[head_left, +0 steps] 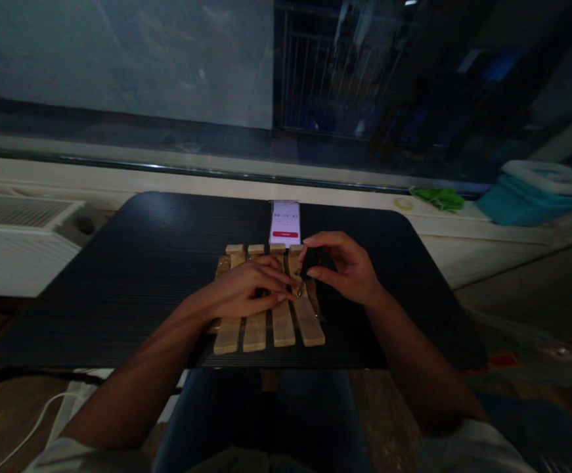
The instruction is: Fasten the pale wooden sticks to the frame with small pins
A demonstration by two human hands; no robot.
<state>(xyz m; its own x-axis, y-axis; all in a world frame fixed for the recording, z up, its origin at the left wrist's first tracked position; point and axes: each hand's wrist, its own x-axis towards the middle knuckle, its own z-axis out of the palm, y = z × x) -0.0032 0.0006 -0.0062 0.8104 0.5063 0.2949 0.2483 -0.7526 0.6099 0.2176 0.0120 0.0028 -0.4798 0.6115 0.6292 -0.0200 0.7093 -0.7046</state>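
Several pale wooden slats (283,328) lie side by side on the dark table, over a brown wooden piece (223,265) that shows at the edges. My left hand (246,286) rests across the slats, its fingertips gathered at a small shiny metal piece (300,289) on the rightmost slat. Just to the right, my right hand (342,266) is curled with thumb and fingertips around a small dark object (310,261). That object sits above the metal piece; its kind is too dim to make out.
Beyond the slats a lit phone (286,223) lies on the black table (132,276). On the windowsill are a roll of tape (404,204), a green cloth (438,198) and a teal container (517,197). A white radiator (14,243) stands at the left.
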